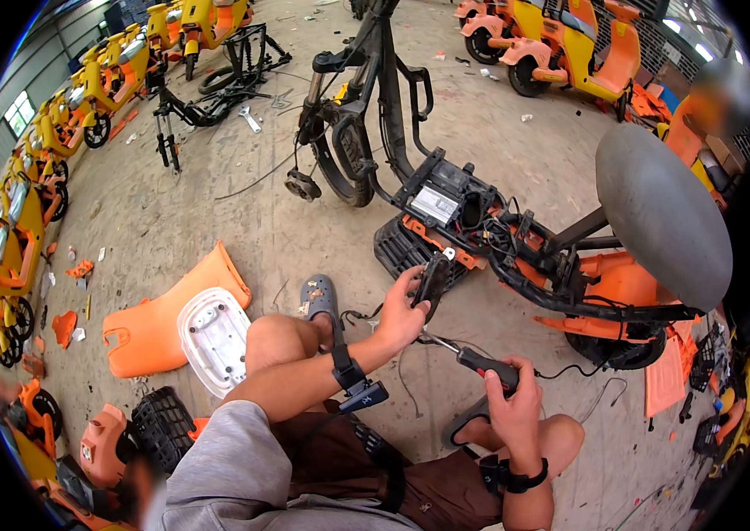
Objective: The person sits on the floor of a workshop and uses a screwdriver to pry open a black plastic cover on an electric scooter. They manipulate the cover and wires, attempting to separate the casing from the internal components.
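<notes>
My left hand (402, 314) grips a small black part (430, 281) in front of the partly stripped scooter frame (410, 181); what the part is I cannot make out. My right hand (513, 411) holds a screwdriver with a dark handle (487, 363), its metal shaft pointing up-left toward the underside of that part. Just beyond my left hand are a black plastic grille (397, 248) and an orange bracket (428, 232) on the frame. Black cables hang to the floor around both hands. Exposed electronics (435, 205) sit in the frame, below a large grey seat (663, 212).
Orange panel (140, 336) and white plastic tray (213, 354) lie at left. Another bare black frame (207, 111) and a wrench (251, 119) lie farther off. Rows of yellow-orange scooters (570, 49) line both sides. Loose orange and black parts (663, 389) are scattered at right and lower left.
</notes>
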A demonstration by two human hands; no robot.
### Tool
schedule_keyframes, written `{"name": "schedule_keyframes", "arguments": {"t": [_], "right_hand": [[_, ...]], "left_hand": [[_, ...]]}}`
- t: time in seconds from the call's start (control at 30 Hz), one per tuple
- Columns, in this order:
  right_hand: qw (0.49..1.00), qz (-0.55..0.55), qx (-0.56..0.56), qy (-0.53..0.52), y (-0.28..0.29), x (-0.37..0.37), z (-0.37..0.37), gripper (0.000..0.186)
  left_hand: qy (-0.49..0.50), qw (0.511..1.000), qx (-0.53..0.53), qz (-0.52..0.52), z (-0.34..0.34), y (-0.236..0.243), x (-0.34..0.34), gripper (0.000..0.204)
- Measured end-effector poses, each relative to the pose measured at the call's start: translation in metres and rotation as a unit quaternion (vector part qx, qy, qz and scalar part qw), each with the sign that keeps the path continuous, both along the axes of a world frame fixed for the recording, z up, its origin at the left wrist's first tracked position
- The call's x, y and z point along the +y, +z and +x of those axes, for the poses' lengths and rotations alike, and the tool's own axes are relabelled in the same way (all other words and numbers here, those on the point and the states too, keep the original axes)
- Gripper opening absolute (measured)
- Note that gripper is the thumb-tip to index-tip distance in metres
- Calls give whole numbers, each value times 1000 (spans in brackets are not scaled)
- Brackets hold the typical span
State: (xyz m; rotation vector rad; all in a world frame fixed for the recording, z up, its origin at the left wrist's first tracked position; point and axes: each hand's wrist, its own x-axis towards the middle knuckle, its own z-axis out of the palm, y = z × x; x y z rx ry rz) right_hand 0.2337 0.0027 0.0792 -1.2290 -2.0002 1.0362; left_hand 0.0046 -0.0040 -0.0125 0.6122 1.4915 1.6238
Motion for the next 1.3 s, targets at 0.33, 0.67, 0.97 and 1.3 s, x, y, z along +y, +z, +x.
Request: {"name": "schedule_keyframes", "arguments": {"t": [0.33,0.67,0.97,1.3], "right_hand": [[989,-139,27,-51,-8,0,-1,27],[968,251,7,26,47,-3,18,29],[820,512,104,234,129,-67,-7,34],[811,550,187,65,118,-94,-31,39]], "left_hand": [[20,998,55,-12,2,-20,-3,62],[26,999,-31,36,-8,7,14,63],[-36,998,-49,11,-5,31,-4,60],[-54,997,-47,16,-12,20,-2,57]]}}
